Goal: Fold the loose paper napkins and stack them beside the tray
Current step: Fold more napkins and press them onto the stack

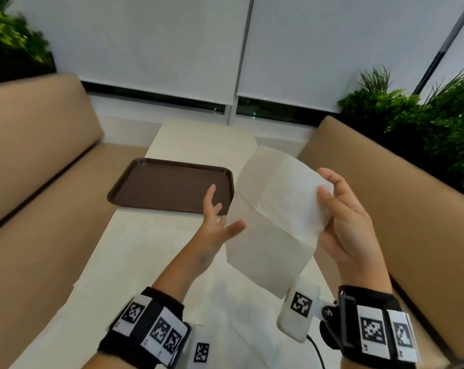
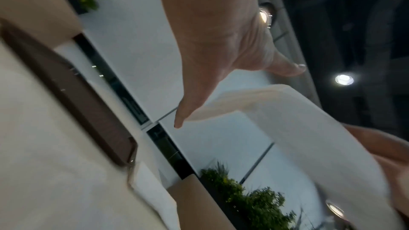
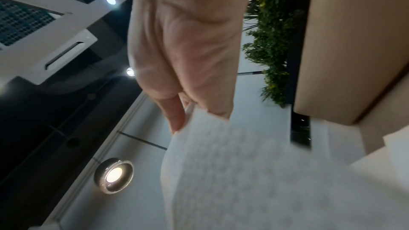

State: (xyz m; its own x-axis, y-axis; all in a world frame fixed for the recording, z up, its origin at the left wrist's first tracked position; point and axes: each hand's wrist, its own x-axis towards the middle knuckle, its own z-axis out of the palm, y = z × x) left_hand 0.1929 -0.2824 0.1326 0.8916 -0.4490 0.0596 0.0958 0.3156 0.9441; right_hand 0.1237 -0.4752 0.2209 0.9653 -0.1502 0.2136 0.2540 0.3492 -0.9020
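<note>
Holding a white napkin [image 1: 273,217] in the air at frame centre, our right hand [image 1: 348,225] pinches its right edge between thumb and fingers; our left hand [image 1: 215,222], fingers spread, touches its left edge. Brown tray [image 1: 169,186] on the table [image 1: 135,251], left of centre.

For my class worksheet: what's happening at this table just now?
A person holds one paper napkin up above the white table. The right hand pinches its right edge; the left hand, fingers spread, is at its left edge. The brown tray lies flat on the table, nothing on it.
</note>
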